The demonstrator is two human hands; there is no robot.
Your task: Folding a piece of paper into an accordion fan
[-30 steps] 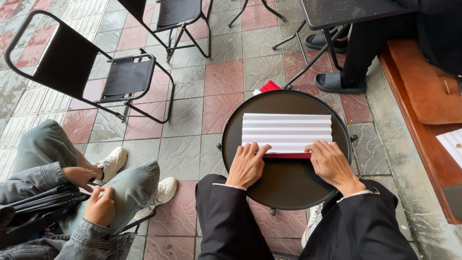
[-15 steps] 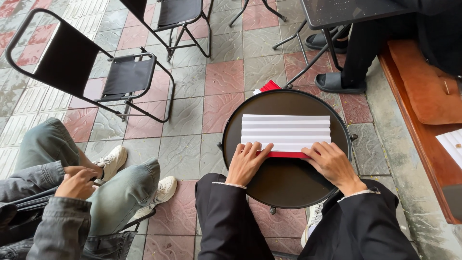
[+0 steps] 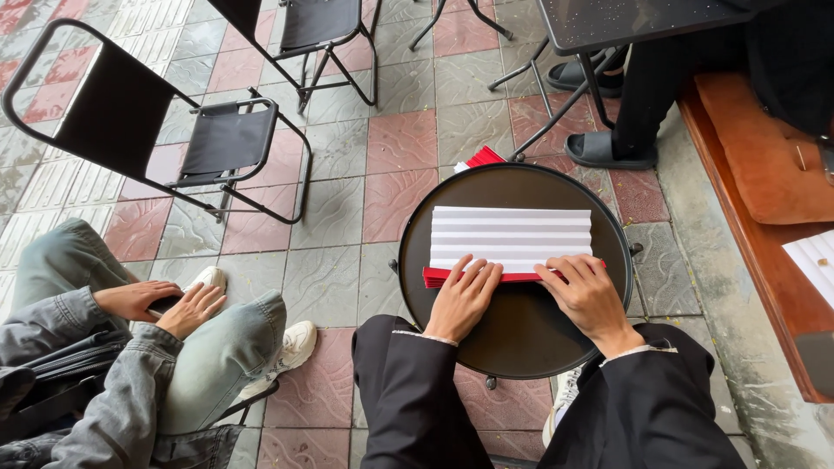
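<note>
The person is sitting at a round dark table (image 3: 521,339), and both hands are lying on a pleated sheet of paper (image 3: 511,236) that is white on top and red underneath. The paper is resting flat across the far half of the table, its creases running left to right, with a red edge (image 3: 439,278) showing along the near side. The left hand (image 3: 463,300) is pressing down on the near left part of the sheet, fingers spread and flat, gripping nothing. The right hand (image 3: 586,295) is lying palm down on the near right part, fingers pointing left along the fold, likewise flat and not closed around anything. Beyond the table a second bit of red and white paper (image 3: 479,159) is peeking out past the rim. To the left another person in jeans is sitting with two hands (image 3: 161,304) resting on a knee. Black folding chairs (image 3: 217,139) are standing on the tiled floor (image 3: 400,139), and a wooden bench (image 3: 756,174) is running along the right side.
</note>
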